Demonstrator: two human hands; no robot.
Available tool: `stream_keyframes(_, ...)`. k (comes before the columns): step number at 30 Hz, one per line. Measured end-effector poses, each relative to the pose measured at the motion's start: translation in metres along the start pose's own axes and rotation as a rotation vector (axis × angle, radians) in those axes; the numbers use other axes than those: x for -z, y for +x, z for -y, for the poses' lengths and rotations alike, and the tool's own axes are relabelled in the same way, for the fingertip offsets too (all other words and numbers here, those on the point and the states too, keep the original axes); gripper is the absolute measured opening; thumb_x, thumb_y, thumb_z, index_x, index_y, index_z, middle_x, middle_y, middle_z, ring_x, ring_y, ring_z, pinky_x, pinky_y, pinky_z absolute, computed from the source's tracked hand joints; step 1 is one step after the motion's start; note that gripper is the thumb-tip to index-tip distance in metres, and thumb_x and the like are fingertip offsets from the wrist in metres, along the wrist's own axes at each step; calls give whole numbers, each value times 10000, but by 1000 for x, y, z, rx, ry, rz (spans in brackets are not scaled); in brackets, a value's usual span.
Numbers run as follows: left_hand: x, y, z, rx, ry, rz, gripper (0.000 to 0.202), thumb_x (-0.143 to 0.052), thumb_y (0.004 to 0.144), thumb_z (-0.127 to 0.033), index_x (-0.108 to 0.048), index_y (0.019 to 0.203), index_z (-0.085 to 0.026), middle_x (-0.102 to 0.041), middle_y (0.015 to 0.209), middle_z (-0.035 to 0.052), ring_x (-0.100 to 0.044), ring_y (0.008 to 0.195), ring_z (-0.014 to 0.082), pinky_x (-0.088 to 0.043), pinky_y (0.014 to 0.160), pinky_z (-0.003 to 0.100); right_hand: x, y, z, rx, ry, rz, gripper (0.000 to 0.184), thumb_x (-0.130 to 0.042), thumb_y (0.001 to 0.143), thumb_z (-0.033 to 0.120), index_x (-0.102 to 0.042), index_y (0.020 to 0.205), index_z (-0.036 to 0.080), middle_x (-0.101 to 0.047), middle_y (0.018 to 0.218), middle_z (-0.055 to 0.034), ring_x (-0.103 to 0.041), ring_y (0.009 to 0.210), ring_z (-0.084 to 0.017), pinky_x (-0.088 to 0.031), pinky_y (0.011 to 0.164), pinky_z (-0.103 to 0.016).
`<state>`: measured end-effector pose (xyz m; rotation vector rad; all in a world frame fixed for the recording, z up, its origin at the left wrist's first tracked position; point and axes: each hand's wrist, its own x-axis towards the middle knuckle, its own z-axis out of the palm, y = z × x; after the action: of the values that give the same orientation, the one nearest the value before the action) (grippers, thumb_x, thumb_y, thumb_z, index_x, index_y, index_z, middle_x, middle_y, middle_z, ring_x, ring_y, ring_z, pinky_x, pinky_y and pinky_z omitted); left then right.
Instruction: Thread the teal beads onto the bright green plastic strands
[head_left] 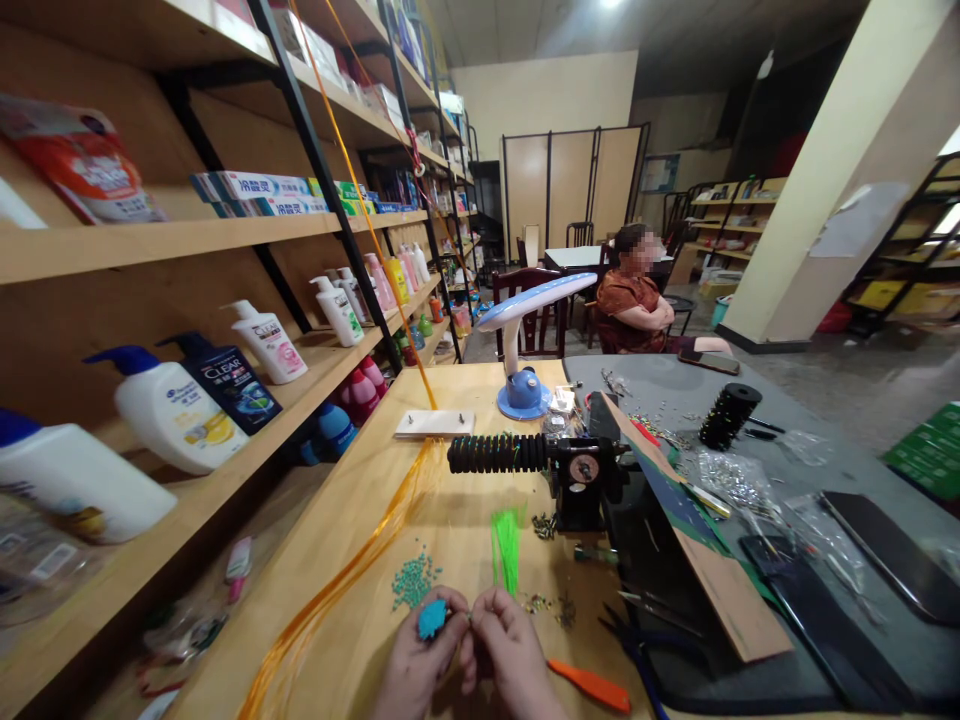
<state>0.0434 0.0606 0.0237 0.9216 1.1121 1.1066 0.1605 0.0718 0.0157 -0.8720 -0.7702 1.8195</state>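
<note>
My left hand holds a small turquoise-blue beaded piece between its fingers. My right hand pinches the piece's right end, where any thin wire is too small to make out. Just above my hands lies a loose heap of teal beads on the wooden workbench. A bright green bundle of strands stands to the upper right of the hands, and long orange strands trail on the left. An orange-handled tool lies by my right hand.
A black coil on a hand-crank winder is clamped ahead, near a blue desk lamp. Pliers, plastic bags of small metal parts and a phone lie to the right. Shelves of shampoo bottles line the left. A seated person is beyond the bench.
</note>
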Motion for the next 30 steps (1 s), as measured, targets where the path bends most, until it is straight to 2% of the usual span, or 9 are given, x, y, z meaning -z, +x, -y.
stream_keyframes(6, 10, 2, -22, -217, 338, -31, 378, -751, 762, -532, -630, 719, -176, -622, 715, 37, -602, 723, 199, -472, 710, 259, 2, 0, 6, 5, -42, 28, 736, -699, 570, 837, -446, 806, 188, -564, 490, 42, -450, 358, -65, -374, 397, -176)
stream_keyframes(13, 8, 7, -42, -236, 482, 2, 429, -717, 755, -590, -632, 711, -172, -602, 698, 46, -569, 701, 213, -448, 679, 269, 11, 6, 5, 8, -238, -25, 762, -629, 561, 894, -463, 784, 184, -529, 477, 41, -391, 358, -67, -320, 398, -190)
stream_keyframes(15, 7, 8, -47, -228, 470, -7, 440, -670, 788, -609, -619, 747, -174, -592, 722, 42, -564, 723, 211, -453, 693, 268, 15, 7, 9, 88, -377, -51, 658, -616, 687, 813, -518, 767, 168, -576, 550, -5, -470, 449, -100, -364, 462, -214)
stream_keyframes(17, 8, 9, -51, -228, 447, -23, 437, -629, 821, -613, -601, 789, -179, -589, 763, 39, -563, 763, 208, -460, 729, 267, 20, 7, 17, 264, -593, -79, 467, -619, 824, 612, -603, 756, 151, -658, 710, -72, -597, 664, -164, -454, 627, -264)
stream_keyframes(20, 6, 10, -56, -231, 428, -20, 409, -623, 837, -588, -585, 814, -181, -590, 794, 37, -559, 785, 203, -459, 751, 262, 24, 5, 31, 469, -808, -105, 227, -596, 886, 361, -718, 899, 171, -704, 961, -103, -624, 977, -228, -458, 876, -336)
stream_keyframes(22, 3, 11, -59, -248, 426, -18, 390, -637, 835, -566, -589, 815, -180, -587, 791, 34, -557, 773, 199, -456, 735, 257, 22, 4, 38, 407, -716, -75, 293, -578, 904, 404, -706, 1044, 180, -701, 1032, -111, -636, 940, -218, -487, 793, -318)
stream_keyframes(24, -1, 11, -61, -266, 420, -16, 373, -666, 819, -545, -589, 807, -180, -578, 774, 28, -555, 755, 196, -455, 724, 254, 16, 5, 43, 275, -528, -20, 467, -594, 874, 561, -659, 1090, 153, -696, 1003, -123, -633, 753, -181, -470, 587, -260)
stream_keyframes(27, -7, 14, -63, -282, 416, -14, 382, -683, 800, -548, -578, 778, -181, -560, 731, 18, -548, 720, 189, -448, 689, 250, 7, 7, 45, 167, -335, 30, 677, -675, 715, 740, -608, 977, 120, -673, 833, -86, -564, 567, -120, -418, 475, -215)
stream_keyframes(30, -9, 17, -63, -284, 423, -15, 420, -659, 803, -587, -575, 754, -178, -566, 720, 22, -545, 707, 184, -445, 677, 251, 5, 10, 45, 175, -297, -12, 678, -711, 644, 773, -553, 788, 129, -589, 624, -11, -513, 497, -84, -417, 490, -203)
